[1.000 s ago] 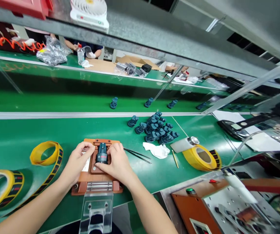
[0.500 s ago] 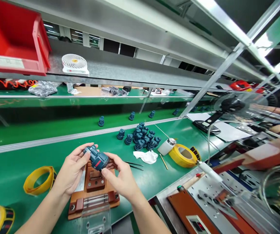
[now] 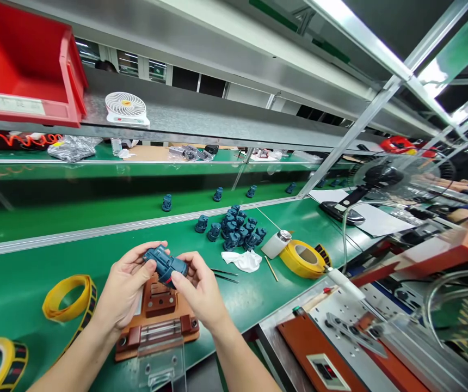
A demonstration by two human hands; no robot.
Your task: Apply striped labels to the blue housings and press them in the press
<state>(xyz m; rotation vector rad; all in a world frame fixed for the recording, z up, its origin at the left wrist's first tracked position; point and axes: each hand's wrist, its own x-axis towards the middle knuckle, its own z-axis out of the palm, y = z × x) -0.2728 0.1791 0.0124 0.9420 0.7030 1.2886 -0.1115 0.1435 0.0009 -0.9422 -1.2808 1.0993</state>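
Note:
A dark blue power-tool battery pack (image 3: 165,264) is held in the air between both hands, tilted, with a patch of red lettering partly covered. My left hand (image 3: 127,283) grips its narrower end between thumb and fingers. On the wider end, my right hand (image 3: 198,286) has its thumb across the label and its fingers behind. Beneath the hands lies a brown fixture (image 3: 160,302) with a clear hinged plate (image 3: 161,362), partly hidden by the left hand. Black tweezers (image 3: 225,276) rest on the green bench just right of my right hand.
Several similar battery packs (image 3: 234,231) stand beyond the hands. Near them are a white cloth (image 3: 242,261), a white bottle (image 3: 276,244), a thin stick (image 3: 271,268) and a yellow label roll (image 3: 304,258). More yellow label tape (image 3: 67,299) lies left. A press-like machine (image 3: 340,332) borders the right.
The battery pack has rotated in my hands, and my right thumb now covers most of the red lettering that showed before. Both hands keep hold of it.

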